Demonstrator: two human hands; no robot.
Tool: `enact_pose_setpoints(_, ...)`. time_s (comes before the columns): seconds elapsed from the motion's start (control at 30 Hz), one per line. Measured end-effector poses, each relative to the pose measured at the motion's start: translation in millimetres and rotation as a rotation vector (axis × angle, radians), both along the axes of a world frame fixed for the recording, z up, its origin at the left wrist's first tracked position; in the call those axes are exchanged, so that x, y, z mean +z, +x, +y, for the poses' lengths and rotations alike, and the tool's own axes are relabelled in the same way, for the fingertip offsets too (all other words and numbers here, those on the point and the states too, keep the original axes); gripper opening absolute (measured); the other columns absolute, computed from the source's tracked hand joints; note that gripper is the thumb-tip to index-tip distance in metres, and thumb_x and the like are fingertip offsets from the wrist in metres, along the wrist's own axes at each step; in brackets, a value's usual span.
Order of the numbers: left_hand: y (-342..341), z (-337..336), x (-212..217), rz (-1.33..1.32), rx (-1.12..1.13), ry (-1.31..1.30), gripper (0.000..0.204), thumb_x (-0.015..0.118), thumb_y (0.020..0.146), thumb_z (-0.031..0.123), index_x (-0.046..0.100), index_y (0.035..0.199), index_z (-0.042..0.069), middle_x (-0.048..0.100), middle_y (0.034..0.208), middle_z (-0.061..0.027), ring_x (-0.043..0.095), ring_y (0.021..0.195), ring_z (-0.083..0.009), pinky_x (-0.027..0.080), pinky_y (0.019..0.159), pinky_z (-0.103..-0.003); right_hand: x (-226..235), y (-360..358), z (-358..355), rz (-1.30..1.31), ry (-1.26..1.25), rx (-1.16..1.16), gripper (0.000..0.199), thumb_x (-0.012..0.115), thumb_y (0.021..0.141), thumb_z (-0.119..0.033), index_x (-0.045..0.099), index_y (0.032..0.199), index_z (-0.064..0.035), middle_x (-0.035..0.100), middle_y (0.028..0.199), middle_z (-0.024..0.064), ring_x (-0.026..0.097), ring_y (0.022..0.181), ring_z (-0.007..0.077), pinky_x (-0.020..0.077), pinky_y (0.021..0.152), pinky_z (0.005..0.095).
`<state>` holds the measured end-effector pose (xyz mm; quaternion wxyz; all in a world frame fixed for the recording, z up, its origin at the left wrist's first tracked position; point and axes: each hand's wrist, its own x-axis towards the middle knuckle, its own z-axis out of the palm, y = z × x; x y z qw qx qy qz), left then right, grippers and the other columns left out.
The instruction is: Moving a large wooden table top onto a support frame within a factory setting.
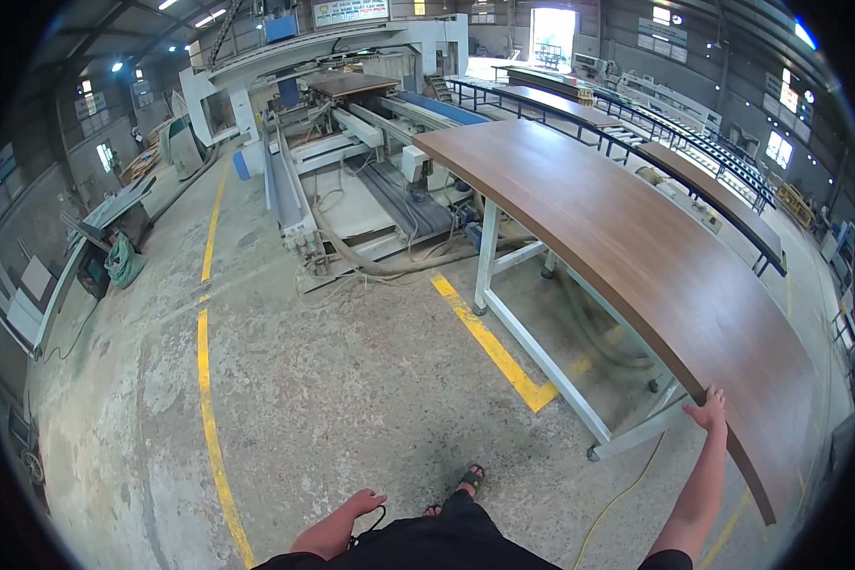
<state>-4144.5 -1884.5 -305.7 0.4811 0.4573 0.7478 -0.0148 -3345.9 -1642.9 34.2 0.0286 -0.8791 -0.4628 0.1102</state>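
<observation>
Right hand (709, 410): fingers curled over the near edge of the brown wood-veneer panel (627, 247), at 4 o'clock. Left hand (363, 501): loosely open, holding nothing, at 6 o'clock. White steel frame on castors (541, 366) under the panel; yellow floor line (492, 347) beside it. Concrete workshop floor (332, 380). Panel's long axis runs 4 to 12 o'clock. Panel-processing machine (342, 142) at 11 o'clock; further panels on racks (722, 195) at 2 o'clock.

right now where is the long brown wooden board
In the head view the long brown wooden board lies on a white metal frame table at the right, running from centre to lower right; the right hand grips its near edge.
</observation>
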Motion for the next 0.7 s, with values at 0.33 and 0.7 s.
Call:
enact_pose_setpoints(0.33, -2.6, -3.5, -1.3, 0.007, -0.018, 0.0, 0.09, 0.061, 0.088, 0.07, 0.06, 0.138, -0.005, 0.057, 0.144, -0.0286, 0.054, 0.136, -0.0407, 0.043, 0.114, -0.045, 1.1, -7.0, 4.7, -0.024, -0.039, -0.012, 0.125, 0.088, 0.07, -0.047, 0.017, 0.163, -0.0035, 0.012, 0.169, 0.0293, 0.016, 0.156, 0.044, 0.0247, 0.125, 0.0532)
enact_pose_setpoints(0.7, -12.0, -8.5, -2.8, 0.043, -0.033, -0.007, 0.088, 0.058, 0.09, 0.069, 0.06, 0.137, -0.005, 0.057, 0.144, -0.028, 0.054, 0.135, -0.0403, 0.044, 0.113, -0.045, 4.0, -8.9, 15.4, -0.013, -0.13, -0.057, 0.131, 0.09, 0.067, -0.046, 0.012, 0.165, -0.0081, 0.01, 0.169, 0.0293, 0.015, 0.156, 0.0457, 0.0263, 0.124, 0.0557)
